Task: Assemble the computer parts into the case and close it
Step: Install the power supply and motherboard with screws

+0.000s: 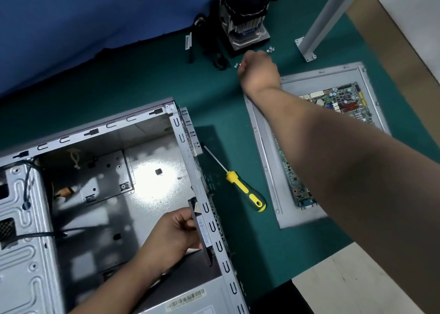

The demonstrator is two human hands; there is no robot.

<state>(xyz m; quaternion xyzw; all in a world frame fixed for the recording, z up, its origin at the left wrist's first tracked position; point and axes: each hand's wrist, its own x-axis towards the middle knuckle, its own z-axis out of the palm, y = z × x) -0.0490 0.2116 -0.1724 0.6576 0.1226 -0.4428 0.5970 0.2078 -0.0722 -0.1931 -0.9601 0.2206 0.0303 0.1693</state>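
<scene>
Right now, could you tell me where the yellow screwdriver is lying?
The yellow screwdriver lies on the green mat near the middle of the head view, between the open computer case and the side panel holding the motherboard.

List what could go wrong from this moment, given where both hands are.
1. The left hand alone holds the black fan against the rear wall of the case; with attention on the far reach, it may slip out of line.
2. The right hand gropes among small loose screws beside the CPU cooler; one could roll off.
3. The right forearm hangs over the exposed motherboard and might brush it.
</scene>
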